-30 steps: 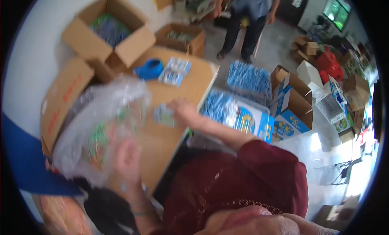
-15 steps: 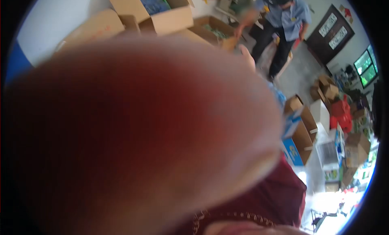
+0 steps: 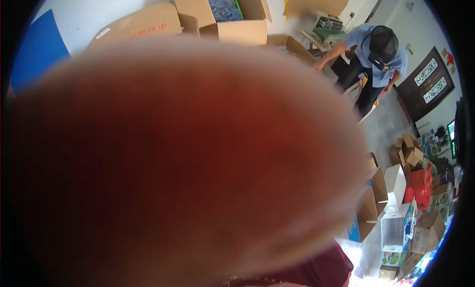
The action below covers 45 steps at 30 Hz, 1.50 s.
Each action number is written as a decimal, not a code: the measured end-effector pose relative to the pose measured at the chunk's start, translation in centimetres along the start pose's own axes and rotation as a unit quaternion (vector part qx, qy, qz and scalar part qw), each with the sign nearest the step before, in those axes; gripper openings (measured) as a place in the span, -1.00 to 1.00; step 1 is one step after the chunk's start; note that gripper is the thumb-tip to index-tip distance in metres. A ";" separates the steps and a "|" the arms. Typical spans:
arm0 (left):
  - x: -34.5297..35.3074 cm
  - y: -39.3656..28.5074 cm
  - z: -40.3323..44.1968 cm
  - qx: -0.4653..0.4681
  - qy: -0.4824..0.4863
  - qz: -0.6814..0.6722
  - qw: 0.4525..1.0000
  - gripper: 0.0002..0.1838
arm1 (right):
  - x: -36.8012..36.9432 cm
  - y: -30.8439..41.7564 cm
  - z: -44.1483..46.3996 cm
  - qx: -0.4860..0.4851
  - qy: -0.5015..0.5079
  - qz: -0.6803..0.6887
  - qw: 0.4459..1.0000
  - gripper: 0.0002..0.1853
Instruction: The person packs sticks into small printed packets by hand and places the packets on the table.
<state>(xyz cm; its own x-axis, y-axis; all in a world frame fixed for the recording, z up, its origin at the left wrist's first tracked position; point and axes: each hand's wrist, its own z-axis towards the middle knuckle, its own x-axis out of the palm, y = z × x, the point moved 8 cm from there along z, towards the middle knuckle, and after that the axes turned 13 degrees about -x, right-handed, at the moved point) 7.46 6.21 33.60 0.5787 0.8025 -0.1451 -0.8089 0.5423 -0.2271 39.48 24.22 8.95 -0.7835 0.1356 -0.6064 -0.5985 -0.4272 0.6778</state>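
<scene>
A blurred, reddish part of a hand [image 3: 213,153], most likely one of my own, lies very near the lens and fills most of the head view. Which of my hands it is, I cannot tell. Its fingers cannot be made out, nor whether it holds anything. Behind its upper edge, an open cardboard box [image 3: 242,32] shows blue, patterned contents [image 3: 223,7]. Beside that box leans a brown carton [image 3: 141,25] with red print. Below the hand, part of a dark red garment [image 3: 321,267] shows. My other hand is not visible.
A person [image 3: 378,54] in a light blue shirt and dark cap bends beside an open box [image 3: 297,47]. On the right are cartons [image 3: 408,151], a red plastic bag [image 3: 419,188], a white crate [image 3: 393,227] and a blue-and-brown box [image 3: 366,212]. A dark door [image 3: 426,84] stands behind.
The view has shifted, so the room sits lower and further right. The blurred hand covers more on the right. A small fingertip seen beyond it earlier no longer shows.
</scene>
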 end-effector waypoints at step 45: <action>-14.6 15.4 -30.6 -0.547 0.067 0.342 0.761 -0.56 | 28.1 5.1 11.2 -0.261 0.117 -0.048 0.957 -0.66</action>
<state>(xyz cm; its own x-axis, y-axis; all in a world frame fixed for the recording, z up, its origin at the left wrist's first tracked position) -10.28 -4.73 2.71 0.1259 0.7315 -0.6702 -0.3980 -0.5815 -0.7095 12.49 35.82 0.01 -0.6339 0.0192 -0.7732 -0.4535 -0.8191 0.3513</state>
